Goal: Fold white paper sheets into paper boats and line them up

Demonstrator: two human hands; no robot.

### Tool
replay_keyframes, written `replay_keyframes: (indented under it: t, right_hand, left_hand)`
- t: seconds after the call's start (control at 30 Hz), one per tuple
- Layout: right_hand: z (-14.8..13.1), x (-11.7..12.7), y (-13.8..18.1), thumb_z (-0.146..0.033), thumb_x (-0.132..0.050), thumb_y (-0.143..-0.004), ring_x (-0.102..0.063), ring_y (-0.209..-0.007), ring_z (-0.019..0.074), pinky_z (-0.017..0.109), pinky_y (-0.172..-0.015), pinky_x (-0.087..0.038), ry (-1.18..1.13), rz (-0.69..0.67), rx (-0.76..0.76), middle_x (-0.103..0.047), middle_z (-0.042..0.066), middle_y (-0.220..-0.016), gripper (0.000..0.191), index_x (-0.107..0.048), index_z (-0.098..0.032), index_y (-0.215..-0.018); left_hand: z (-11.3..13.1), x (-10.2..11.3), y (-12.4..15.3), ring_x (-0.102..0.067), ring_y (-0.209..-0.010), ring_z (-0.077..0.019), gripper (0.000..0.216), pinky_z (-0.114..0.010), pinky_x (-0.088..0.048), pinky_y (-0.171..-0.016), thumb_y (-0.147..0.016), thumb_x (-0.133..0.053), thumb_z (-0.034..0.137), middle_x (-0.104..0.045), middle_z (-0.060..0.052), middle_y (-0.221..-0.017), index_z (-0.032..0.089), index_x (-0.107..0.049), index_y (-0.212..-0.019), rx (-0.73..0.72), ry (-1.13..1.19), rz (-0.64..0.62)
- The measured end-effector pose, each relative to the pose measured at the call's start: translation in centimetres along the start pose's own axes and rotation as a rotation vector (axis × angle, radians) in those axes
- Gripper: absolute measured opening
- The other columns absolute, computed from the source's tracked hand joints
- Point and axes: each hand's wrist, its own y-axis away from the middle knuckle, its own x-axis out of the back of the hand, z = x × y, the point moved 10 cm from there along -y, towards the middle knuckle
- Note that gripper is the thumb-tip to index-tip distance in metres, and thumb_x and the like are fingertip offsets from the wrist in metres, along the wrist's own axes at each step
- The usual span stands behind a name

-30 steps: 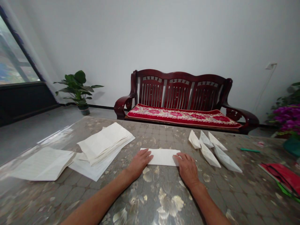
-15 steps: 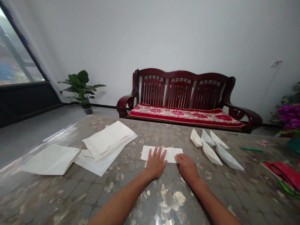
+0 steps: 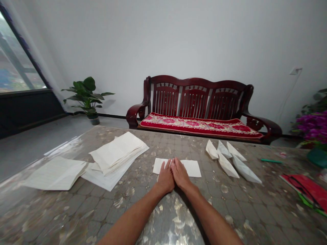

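Note:
A folded strip of lined white paper (image 3: 192, 168) lies flat on the patterned table (image 3: 163, 217) in front of me. My left hand (image 3: 165, 177) and my right hand (image 3: 181, 175) rest side by side on the middle of the strip, fingers stretched flat and touching each other, pressing the paper down. Neither hand grips anything. The strip's two ends stick out to the left and right of my hands.
A stack of loose white sheets (image 3: 118, 153) and a single sheet (image 3: 55, 173) lie to the left. Several folded paper boats (image 3: 231, 160) sit to the right, with a green pen (image 3: 271, 160) and a red folder (image 3: 305, 189) beyond. A wooden bench (image 3: 199, 109) stands behind the table.
Both hands slid inward along the paper strip, from its two ends a second ago to meeting at its middle now.

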Motion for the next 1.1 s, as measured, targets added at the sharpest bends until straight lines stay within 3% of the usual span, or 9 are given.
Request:
replay_keyframes:
  t: [0.13,0.3,0.47,0.87,1.1]
  right_hand:
    - [-0.4,-0.8,0.0,-0.039,-0.024,-0.102,-0.032,-0.145,0.0224,0.042,-0.119,-0.022,0.100,-0.024,0.036,-0.038,0.014,-0.155,0.054,-0.041,-0.014,-0.147]
    - [0.7,-0.1,0.7,-0.039,-0.024,-0.101,-0.022,-0.149,0.0231,0.044,-0.121,-0.015,0.330,-0.089,0.059,-0.031,0.012,-0.159,0.058,-0.035,-0.011,-0.151]
    - [1.5,1.2,1.0,-0.042,-0.025,-0.100,-0.015,-0.150,0.0249,0.042,-0.122,-0.009,0.465,-0.098,0.047,-0.022,0.011,-0.161,0.062,-0.031,-0.008,-0.153]
    - [6.1,4.9,0.6,-0.042,-0.026,-0.099,-0.016,-0.150,0.0247,0.044,-0.121,-0.011,0.558,-0.090,-0.073,-0.021,0.012,-0.162,0.064,-0.028,-0.010,-0.154]
    - [6.9,6.0,0.7,-0.039,-0.029,-0.099,-0.020,-0.149,0.0258,0.046,-0.120,-0.013,0.535,-0.034,-0.034,-0.027,0.013,-0.160,0.061,-0.033,-0.009,-0.152]
  left_hand:
    - [-0.5,0.0,0.0,-0.025,-0.148,-0.0315,0.059,-0.052,-0.020,-0.119,-0.096,-0.042,0.035,-0.030,-0.011,-0.159,0.022,-0.032,-0.153,0.012,0.020,0.008]
    - [-1.7,0.5,0.1,-0.031,-0.145,-0.0315,0.053,-0.053,-0.026,-0.117,-0.098,-0.037,0.027,-0.036,-0.013,-0.157,0.021,-0.039,-0.151,0.073,-0.044,0.092]
    - [-2.8,1.6,0.5,-0.037,-0.142,-0.0320,0.048,-0.052,-0.032,-0.115,-0.099,-0.042,0.036,-0.042,-0.013,-0.153,0.023,-0.048,-0.145,0.103,-0.091,0.181]
    - [-6.6,2.2,1.1,-0.042,-0.139,-0.0312,0.050,-0.050,-0.035,-0.112,-0.097,-0.046,0.042,-0.046,-0.015,-0.150,0.022,-0.051,-0.142,0.128,-0.175,0.244]
    - [-8.6,2.7,1.3,-0.042,-0.138,-0.0343,0.050,-0.052,-0.035,-0.111,-0.096,-0.046,0.039,-0.047,-0.017,-0.149,0.021,-0.051,-0.142,0.119,-0.158,0.219]
